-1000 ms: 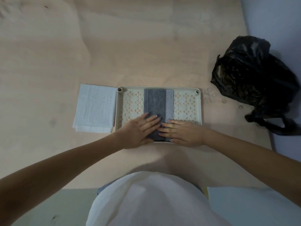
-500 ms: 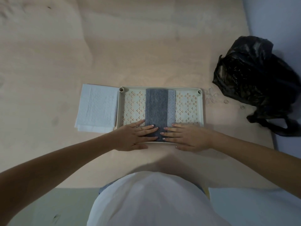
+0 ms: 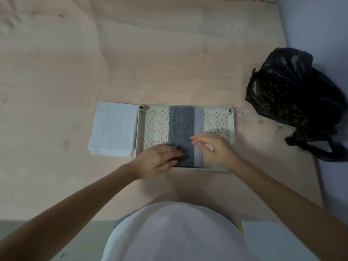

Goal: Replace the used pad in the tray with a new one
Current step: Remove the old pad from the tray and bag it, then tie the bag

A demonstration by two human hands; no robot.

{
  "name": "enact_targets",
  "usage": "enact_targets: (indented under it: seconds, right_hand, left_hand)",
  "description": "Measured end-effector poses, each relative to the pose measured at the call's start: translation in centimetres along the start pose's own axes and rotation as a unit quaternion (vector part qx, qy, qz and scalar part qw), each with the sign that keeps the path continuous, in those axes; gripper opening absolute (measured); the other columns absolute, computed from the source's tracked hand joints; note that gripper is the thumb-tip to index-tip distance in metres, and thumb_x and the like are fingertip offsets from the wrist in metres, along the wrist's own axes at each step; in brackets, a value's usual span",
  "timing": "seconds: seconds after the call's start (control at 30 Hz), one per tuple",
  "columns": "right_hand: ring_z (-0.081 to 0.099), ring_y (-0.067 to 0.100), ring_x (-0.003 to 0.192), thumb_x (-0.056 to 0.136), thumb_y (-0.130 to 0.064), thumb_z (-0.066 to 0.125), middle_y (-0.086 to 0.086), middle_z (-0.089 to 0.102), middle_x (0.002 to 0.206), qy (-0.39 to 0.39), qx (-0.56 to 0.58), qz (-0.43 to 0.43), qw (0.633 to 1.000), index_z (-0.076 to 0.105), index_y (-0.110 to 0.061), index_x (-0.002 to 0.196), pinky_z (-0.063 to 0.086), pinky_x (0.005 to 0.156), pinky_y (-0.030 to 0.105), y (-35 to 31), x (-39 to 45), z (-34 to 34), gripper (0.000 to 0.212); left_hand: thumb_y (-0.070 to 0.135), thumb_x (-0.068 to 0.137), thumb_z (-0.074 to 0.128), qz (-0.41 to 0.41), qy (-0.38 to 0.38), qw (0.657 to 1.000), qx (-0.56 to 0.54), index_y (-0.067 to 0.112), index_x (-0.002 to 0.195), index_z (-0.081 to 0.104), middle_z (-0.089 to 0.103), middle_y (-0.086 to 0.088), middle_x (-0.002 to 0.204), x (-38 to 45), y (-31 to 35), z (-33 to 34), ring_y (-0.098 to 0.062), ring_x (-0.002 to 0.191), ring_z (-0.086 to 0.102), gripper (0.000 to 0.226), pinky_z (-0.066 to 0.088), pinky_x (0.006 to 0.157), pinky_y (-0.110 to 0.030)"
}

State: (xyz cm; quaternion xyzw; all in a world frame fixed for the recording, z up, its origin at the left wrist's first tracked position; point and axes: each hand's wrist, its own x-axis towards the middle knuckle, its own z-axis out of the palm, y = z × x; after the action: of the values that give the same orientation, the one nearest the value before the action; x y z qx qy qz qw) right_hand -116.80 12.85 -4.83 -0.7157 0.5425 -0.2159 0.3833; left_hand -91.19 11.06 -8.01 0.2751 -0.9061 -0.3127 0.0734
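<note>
A cream perforated tray (image 3: 232, 127) lies on the tan floor in front of me. A folded grey used pad (image 3: 181, 125) runs down its middle, with a paler strip along its right side. My left hand (image 3: 160, 159) is at the pad's near left edge, fingers on top and thumb below, pinching it. My right hand (image 3: 212, 147) hovers blurred just above the tray's near right part, fingers straight and holding nothing. A folded white new pad (image 3: 114, 129) lies flat on the floor against the tray's left side.
A crumpled black plastic bag (image 3: 293, 95) sits on the floor to the right of the tray, beside a pale wall. Small bits of debris (image 3: 260, 121) lie between the tray and the bag. My white-clothed body fills the bottom of the view.
Both hands lay flat on the pad's near end. My right hand has now lifted off and moved right, while my left hand has closed on the pad's near left edge.
</note>
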Motion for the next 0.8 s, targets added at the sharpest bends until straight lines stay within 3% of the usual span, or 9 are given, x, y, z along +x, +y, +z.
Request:
enact_targets:
  seconds: [0.03,0.1,0.2,0.27,0.4,0.47,0.6,0.7,0.8]
  right_hand:
    - [0.061,0.009,0.098,0.093,-0.025,0.053,-0.006,0.065,0.110,0.076,0.029,0.059,0.995,0.069,-0.015,0.105,0.050,0.090,0.033,-0.3,0.8,-0.1,0.022]
    - [0.058,0.011,0.089,0.091,-0.020,0.060,-0.002,0.060,0.110,0.126,0.041,0.198,0.971,0.064,-0.011,0.109,0.051,0.088,0.037,-0.2,2.8,-0.3,0.021]
    - [0.060,0.019,0.097,0.086,-0.027,0.066,0.004,0.059,0.109,0.108,0.110,0.349,0.924,0.056,-0.008,0.116,0.050,0.092,0.044,0.3,5.0,-0.3,0.037]
    - [0.063,0.022,0.086,0.084,-0.025,0.068,0.004,0.060,0.094,0.100,0.140,0.377,0.910,0.054,-0.004,0.114,0.053,0.084,0.041,0.1,5.8,-0.1,0.039]
    - [0.059,0.012,0.062,0.082,-0.022,0.072,0.005,0.061,0.082,0.071,0.141,0.388,0.908,0.058,-0.007,0.103,0.042,0.051,0.023,-0.6,6.7,-0.5,0.030]
    - [0.054,0.012,0.057,0.082,-0.018,0.071,0.007,0.058,0.070,0.056,0.135,0.397,0.906,0.058,-0.010,0.079,0.039,0.047,0.021,-0.6,6.9,-1.0,0.015]
    - [0.044,0.016,0.049,0.078,-0.015,0.075,0.004,0.043,0.057,0.061,0.129,0.389,0.910,0.041,-0.014,0.060,0.036,0.047,0.025,-0.5,7.0,-0.8,0.038]
    - [0.051,0.014,0.046,0.082,-0.014,0.072,0.005,0.051,0.058,0.066,0.150,0.395,0.904,0.057,-0.006,0.073,0.046,0.044,0.024,-0.5,6.8,-0.7,0.019]
    - [0.063,0.016,0.050,0.091,-0.018,0.060,0.010,0.065,0.067,0.045,0.222,0.421,0.878,0.060,-0.007,0.095,0.055,0.052,0.027,-1.4,6.7,-1.1,0.011]
  left_hand:
    - [0.032,0.097,0.042,-0.048,0.065,0.996,-0.043,0.015,0.130,0.056,0.060,-0.002,0.127,0.4,0.7,-0.2,-0.016,0.119,0.054,0.039,0.044,0.100,-0.034]
    - [0.019,0.093,0.053,-0.170,0.164,0.968,-0.086,0.012,0.121,0.059,0.063,-0.004,0.113,2.0,1.5,-0.9,-0.017,0.100,0.059,0.030,0.052,0.085,-0.036]
    - [0.021,0.091,0.058,-0.377,0.168,0.900,-0.144,0.011,0.127,0.051,0.056,-0.005,0.120,5.4,0.9,-2.4,-0.017,0.098,0.058,0.038,0.050,0.085,-0.033]
    - [0.021,0.087,0.063,-0.443,0.140,0.862,-0.202,0.009,0.128,0.046,0.057,-0.007,0.121,7.0,0.1,-3.0,-0.021,0.100,0.058,0.045,0.050,0.087,-0.037]
    - [0.015,0.081,0.072,-0.469,0.104,0.839,-0.255,0.008,0.124,0.043,0.061,-0.007,0.118,8.5,-0.9,-3.5,-0.020,0.097,0.057,0.053,0.050,0.084,-0.036]
    - [0.015,0.076,0.077,-0.476,0.102,0.829,-0.277,0.006,0.122,0.046,0.061,-0.008,0.116,8.7,-1.4,-3.9,-0.022,0.103,0.058,0.056,0.051,0.088,-0.037]
    - [0.020,0.073,0.080,-0.475,0.073,0.842,-0.243,0.001,0.111,0.062,0.061,-0.005,0.097,8.2,-1.9,-4.7,-0.025,0.100,0.061,0.045,0.050,0.083,-0.033]
    - [0.023,0.074,0.080,-0.483,0.074,0.841,-0.232,0.006,0.112,0.064,0.063,-0.004,0.094,7.9,-1.8,-4.9,-0.021,0.090,0.062,0.044,0.052,0.079,-0.031]
    - [0.013,0.083,0.070,-0.498,0.089,0.790,-0.346,0.007,0.114,0.059,0.067,-0.008,0.079,7.7,-1.3,-5.2,-0.011,0.058,0.068,0.033,0.050,0.048,-0.019]
